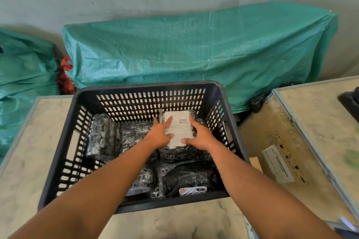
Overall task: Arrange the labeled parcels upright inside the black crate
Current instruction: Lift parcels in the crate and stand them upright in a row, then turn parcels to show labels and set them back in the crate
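The black perforated crate (58,153) sits on a wooden table and holds several black plastic-wrapped parcels. One parcel with a white shipping label (179,124) leans near the crate's far right wall. My left hand (160,134) grips its left edge and my right hand (200,135) grips its right edge, thumbs on the label. Another black parcel (103,136) stands at the far left, one (134,132) lies beside it, and one with a red-and-white label (189,180) lies at the near right. My forearms hide part of the crate's floor.
A wooden case with metal edging (287,141) stands right of the table, with a white label on its side. Green woven sacks (194,50) lean against the wall behind the crate. A black object (349,101) lies on the case at the far right.
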`<move>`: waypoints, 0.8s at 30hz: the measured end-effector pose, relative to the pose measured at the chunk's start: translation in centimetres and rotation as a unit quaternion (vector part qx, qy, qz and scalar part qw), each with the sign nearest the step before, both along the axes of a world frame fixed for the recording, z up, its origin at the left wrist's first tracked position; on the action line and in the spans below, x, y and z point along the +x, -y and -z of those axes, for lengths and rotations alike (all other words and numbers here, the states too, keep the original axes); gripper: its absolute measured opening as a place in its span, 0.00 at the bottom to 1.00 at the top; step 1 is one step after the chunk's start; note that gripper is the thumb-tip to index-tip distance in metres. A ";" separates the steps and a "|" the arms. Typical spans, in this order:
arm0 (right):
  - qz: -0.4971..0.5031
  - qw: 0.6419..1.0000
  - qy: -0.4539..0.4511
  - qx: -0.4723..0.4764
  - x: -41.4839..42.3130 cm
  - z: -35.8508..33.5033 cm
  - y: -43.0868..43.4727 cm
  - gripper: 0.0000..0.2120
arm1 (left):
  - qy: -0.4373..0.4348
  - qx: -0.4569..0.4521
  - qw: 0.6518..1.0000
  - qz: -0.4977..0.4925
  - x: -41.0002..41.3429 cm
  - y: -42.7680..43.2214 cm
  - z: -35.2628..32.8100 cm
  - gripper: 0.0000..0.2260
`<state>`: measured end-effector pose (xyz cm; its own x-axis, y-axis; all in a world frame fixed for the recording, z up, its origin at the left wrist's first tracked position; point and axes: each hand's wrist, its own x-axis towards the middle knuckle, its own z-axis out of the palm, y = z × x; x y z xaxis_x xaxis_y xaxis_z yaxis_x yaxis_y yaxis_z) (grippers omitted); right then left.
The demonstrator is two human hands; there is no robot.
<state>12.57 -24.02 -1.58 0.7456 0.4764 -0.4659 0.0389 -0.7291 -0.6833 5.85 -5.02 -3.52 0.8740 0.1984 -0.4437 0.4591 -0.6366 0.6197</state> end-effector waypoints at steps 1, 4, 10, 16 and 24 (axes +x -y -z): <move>0.005 1.000 0.011 -0.003 0.0 -0.1 0.0 0.54 | -0.003 0.013 1.000 -0.005 0.2 0.3 -0.2 0.37; 0.015 0.999 0.030 -0.017 -0.1 -1.0 -0.2 0.52 | -0.014 0.042 0.999 -0.006 0.2 1.1 -1.2 0.37; -0.064 0.996 0.047 -0.042 -0.5 -5.3 1.7 0.41 | 0.013 0.057 0.998 0.007 -2.5 1.1 -5.0 0.31; -0.219 0.973 -0.040 -0.062 -3.8 -9.4 5.6 0.30 | 0.033 0.001 0.994 0.107 -7.5 2.4 -9.4 0.25; -0.258 0.963 -0.003 -0.080 -6.8 -8.6 6.9 0.27 | -0.031 0.007 0.979 0.203 -11.2 3.9 -9.3 0.18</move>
